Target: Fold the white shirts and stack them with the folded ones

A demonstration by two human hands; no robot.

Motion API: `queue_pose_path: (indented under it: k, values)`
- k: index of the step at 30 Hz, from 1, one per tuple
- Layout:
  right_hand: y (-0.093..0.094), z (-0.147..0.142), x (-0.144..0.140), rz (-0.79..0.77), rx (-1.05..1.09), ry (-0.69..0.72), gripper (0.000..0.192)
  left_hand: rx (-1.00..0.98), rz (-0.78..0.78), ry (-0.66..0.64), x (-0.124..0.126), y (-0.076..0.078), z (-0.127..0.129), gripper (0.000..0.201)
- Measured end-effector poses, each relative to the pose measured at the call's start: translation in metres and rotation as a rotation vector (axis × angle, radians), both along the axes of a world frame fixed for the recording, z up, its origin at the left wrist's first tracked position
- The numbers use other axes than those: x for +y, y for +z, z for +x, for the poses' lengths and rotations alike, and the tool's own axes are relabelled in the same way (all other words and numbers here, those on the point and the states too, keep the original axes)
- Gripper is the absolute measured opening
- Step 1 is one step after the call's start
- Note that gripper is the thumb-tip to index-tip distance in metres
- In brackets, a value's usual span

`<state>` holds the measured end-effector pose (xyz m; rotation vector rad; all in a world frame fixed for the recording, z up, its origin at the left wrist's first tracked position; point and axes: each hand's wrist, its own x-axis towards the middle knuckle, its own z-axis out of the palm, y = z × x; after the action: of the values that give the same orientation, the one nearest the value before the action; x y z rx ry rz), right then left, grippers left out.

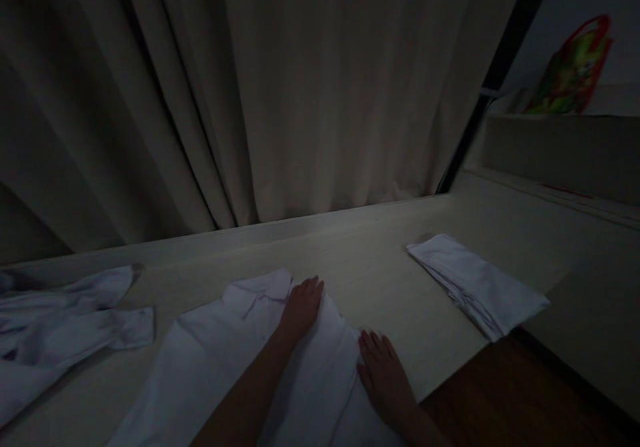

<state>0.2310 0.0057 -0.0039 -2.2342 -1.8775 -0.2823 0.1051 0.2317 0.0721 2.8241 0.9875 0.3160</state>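
A white collared shirt [215, 347] lies spread on the pale board surface in front of me, its collar pointing away. My left hand [303, 307] rests flat near the collar, its fingers stretched forward over the cloth. Lower and to the right, my right hand [383, 373] lies on the shirt's right side with the fingers extended. Both palms are turned down, and neither hand grips the cloth. The shirt's lower part runs out of view at the bottom.
A folded white garment [480, 280] lies to the right by the board's front edge. Crumpled white clothes [75, 323] lie at the left. Beige curtains [345, 87] hang behind. A colourful bag [573, 67] stands on the shelf [560, 140] at right.
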Motion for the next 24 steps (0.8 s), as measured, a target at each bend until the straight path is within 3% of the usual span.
queue_pose_path:
  k: [2,6,12,19,24]
  values:
    - [0.000,0.001,-0.003,-0.018,-0.031,-0.009,0.049,0.044,0.007,-0.072,0.005,-0.012,0.006,0.045]
    - [0.003,0.009,-0.011,-0.079,-0.032,-0.005,0.053,0.128,-0.015,-0.073,0.011,-0.032,-0.001,0.054]
    - [0.001,0.021,-0.019,-0.142,-0.018,0.038,0.061,0.162,0.013,-0.090,0.021,-0.047,-0.011,0.069]
    - [-0.001,0.018,-0.017,-0.162,-0.031,0.031,0.063,0.133,0.017,-0.052,0.015,-0.041,-0.014,0.072]
    - [-0.001,0.016,-0.018,-0.160,-0.047,0.027,0.063,0.089,0.021,0.037,0.019,-0.020,-0.013,0.049]
